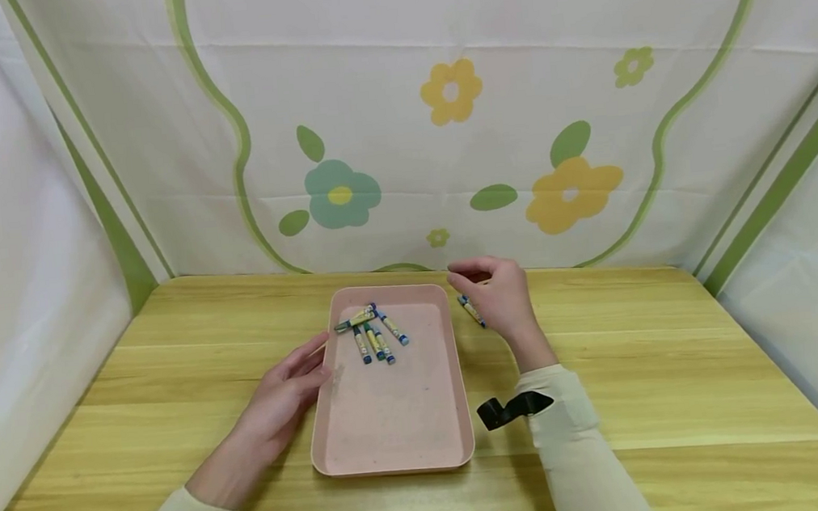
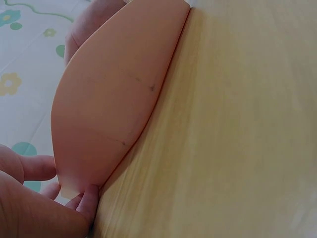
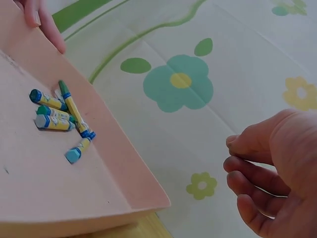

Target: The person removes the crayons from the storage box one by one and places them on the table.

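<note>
A shallow pink tray lies on the table. Several crayons with yellow-and-blue wrappers sit near its far left corner, some crossing others. My left hand holds the tray's left side, thumb at the rim and fingers against the outer wall; the left wrist view shows these fingers touching the wall. Beyond the tray's right edge, my right hand hovers with loosely bent fingers and nothing visible between them. Beside it on the table lies another crayon, partly hidden by the hand.
The wooden table spreads out on both sides of the tray. A white cloth with printed flowers hangs behind the table's far edge, with more cloth at the left and right. Black wrist straps sit on both sleeves.
</note>
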The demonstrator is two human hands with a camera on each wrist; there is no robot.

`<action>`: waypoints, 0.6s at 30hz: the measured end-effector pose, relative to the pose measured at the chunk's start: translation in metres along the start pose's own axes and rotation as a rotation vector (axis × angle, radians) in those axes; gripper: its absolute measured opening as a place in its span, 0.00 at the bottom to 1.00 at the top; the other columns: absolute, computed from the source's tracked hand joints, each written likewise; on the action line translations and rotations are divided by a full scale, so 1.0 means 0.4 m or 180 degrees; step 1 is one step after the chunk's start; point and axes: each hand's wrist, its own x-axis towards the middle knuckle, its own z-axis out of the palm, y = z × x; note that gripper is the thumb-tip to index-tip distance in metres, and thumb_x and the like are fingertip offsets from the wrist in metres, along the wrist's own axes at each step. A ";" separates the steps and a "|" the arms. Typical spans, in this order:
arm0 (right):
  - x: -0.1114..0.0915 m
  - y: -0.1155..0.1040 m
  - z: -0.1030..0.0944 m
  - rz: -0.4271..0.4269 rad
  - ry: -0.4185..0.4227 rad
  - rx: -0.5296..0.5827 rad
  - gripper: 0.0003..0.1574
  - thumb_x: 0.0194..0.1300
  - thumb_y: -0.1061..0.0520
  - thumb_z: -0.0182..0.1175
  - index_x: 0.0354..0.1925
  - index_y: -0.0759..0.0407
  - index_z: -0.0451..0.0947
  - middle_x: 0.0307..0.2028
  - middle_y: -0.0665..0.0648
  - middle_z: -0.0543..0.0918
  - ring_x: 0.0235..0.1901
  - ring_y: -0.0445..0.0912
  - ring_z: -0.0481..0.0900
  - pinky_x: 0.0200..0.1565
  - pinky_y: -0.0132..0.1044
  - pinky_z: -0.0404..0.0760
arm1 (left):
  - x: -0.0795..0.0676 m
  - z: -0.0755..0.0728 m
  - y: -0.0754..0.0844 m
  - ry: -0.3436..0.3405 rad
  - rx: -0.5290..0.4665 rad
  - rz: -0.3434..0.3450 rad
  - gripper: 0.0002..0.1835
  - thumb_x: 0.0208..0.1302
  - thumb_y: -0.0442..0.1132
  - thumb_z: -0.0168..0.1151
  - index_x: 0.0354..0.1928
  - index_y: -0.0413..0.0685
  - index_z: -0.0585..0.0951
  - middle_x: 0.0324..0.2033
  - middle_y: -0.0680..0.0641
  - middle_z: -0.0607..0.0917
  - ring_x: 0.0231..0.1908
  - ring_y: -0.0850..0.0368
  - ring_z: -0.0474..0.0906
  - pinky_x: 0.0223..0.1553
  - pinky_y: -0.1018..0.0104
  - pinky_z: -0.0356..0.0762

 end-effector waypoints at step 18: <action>-0.013 -0.051 0.098 -0.0008 -0.0047 0.0018 0.13 0.71 0.53 0.70 0.51 0.56 0.91 0.46 0.57 0.90 0.45 0.51 0.84 0.42 0.37 0.85 | 0.001 -0.001 -0.001 -0.0037 -0.0063 0.0013 0.35 0.80 0.33 0.54 0.84 0.51 0.58 0.84 0.42 0.58 0.81 0.47 0.58 0.57 0.81 0.75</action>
